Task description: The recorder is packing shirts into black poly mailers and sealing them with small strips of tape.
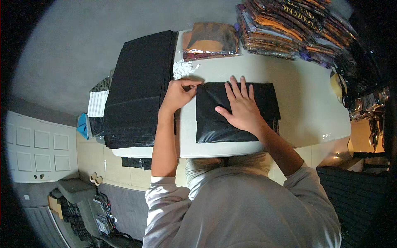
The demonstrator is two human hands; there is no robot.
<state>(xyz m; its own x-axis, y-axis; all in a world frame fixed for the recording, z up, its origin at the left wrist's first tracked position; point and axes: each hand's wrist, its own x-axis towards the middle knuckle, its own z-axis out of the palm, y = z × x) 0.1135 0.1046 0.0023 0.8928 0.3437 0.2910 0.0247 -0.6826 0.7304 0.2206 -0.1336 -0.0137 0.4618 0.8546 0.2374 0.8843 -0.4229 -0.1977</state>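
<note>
A black plastic mailing bag (pixel 211 130) lies flat on the white table, its upper part looking folded over the lower part. My right hand (pixel 243 107) rests palm down on it with the fingers spread. At the bag's upper left corner is my left hand (pixel 183 93), thumb and forefinger brought close together. Whether they pinch the corner is too small to tell. Just beyond that hand sits a small heap of crumpled white strips (pixel 182 68). To its left rises a tall stack of black bags or sheets (pixel 139 80).
Orange and dark garments in a clear bag (pixel 214 40) lie at the table's far edge. A high pile of bagged garments (pixel 279 31) stands far right, near a tape roll (pixel 337 83). A printed white sheet (pixel 98 104) is left of the black stack. The table (pixel 322 108) has rounded corners.
</note>
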